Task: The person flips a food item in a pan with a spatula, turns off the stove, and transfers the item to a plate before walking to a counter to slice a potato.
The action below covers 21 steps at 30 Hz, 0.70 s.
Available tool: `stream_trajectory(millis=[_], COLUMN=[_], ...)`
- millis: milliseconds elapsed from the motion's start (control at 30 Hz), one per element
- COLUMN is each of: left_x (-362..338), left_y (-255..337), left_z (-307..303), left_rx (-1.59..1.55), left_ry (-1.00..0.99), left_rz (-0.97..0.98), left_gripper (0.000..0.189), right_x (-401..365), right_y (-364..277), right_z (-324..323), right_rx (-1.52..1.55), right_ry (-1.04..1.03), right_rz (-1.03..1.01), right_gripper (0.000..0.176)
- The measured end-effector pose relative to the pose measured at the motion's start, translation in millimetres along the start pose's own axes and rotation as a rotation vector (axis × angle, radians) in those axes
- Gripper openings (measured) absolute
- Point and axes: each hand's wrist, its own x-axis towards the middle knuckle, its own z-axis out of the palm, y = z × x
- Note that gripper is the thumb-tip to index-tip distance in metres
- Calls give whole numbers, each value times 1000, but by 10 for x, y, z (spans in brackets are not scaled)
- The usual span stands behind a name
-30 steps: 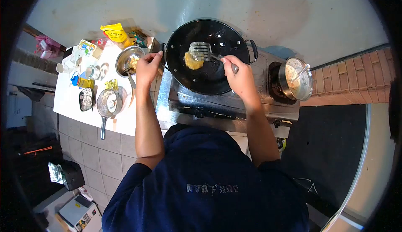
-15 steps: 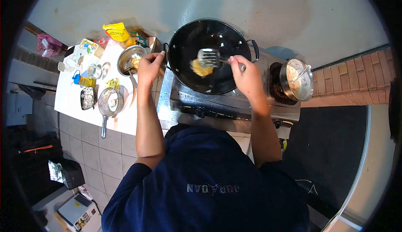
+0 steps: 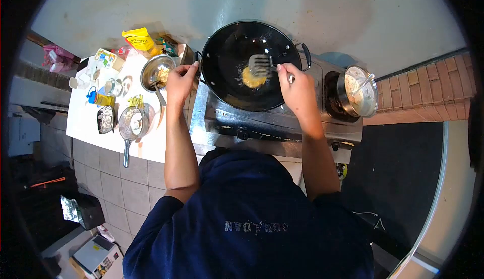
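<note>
A black wok (image 3: 237,90) stands on the gas stove, with a patch of yellowish frying food (image 3: 253,79) inside it. My right hand (image 3: 297,87) is closed around the handle of a slotted spatula (image 3: 260,66). The spatula's head hangs over the wok and covers the food's upper edge. At the wok's left side, my left hand (image 3: 182,81) is closed on the wok's loop handle (image 3: 197,59), thumb and fingers pinched there. A steel bowl (image 3: 149,72) with yellowish bits and a utensil in it sits just left of that hand.
The stove (image 3: 222,120) has a second pot (image 3: 364,105) on its right side, with pale mixture and a spoon. On the white table (image 3: 85,122) are a saucepan (image 3: 132,130), a black dish (image 3: 106,119), a yellow bottle (image 3: 103,99) and a yellow packet (image 3: 139,40). A brick ledge (image 3: 423,91) borders the right.
The spatula has moved a little right within the wok, and the food has shifted right with it. The wok appears slightly tilted or nudged. My left hand stays at the wok handle.
</note>
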Motion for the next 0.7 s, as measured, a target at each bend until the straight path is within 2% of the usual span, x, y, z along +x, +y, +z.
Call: stream_trajectory(millis=[100, 167, 233, 300, 367, 433, 500, 567, 633, 700], left_x=[11, 40, 14, 5, 14, 29, 38, 38, 60, 66], left_y=[-26, -49, 12, 22, 0, -38, -47, -35, -70, -64], left_z=[24, 30, 51, 51, 57, 61, 64, 72, 77, 70], left_rx=[-9, 41, 55, 71, 104, 102, 102, 94, 64, 35], left_ry=[-7, 11, 39, 69, 85, 84, 83, 104, 92, 82], left_rz=[5, 14, 16, 13, 41, 53, 67, 47, 49, 47], left_gripper=[34, 34, 34, 34, 33, 33, 33, 33, 34, 34], right_x=[33, 31, -4, -33, -3, 39, 73, 75, 36, -1], right_y=[83, 125, 35, -37, 43, 13, 32, 107, 55, -5], right_z=[141, 251, 193, 61, 39, -12, 87, 240, 245, 144], right_rx=[2, 100, 147, 72, 44, -106, -102, 46, 110, 51], right_ry=[53, 59, 39, -24, 24, 54, 91, 139, 134, 22], right_rz=[-4, -132, -138, -39, -53, 45, 7, -99, -99, -16], right_gripper=[18, 18, 17, 17, 19, 20, 21, 21, 21, 22])
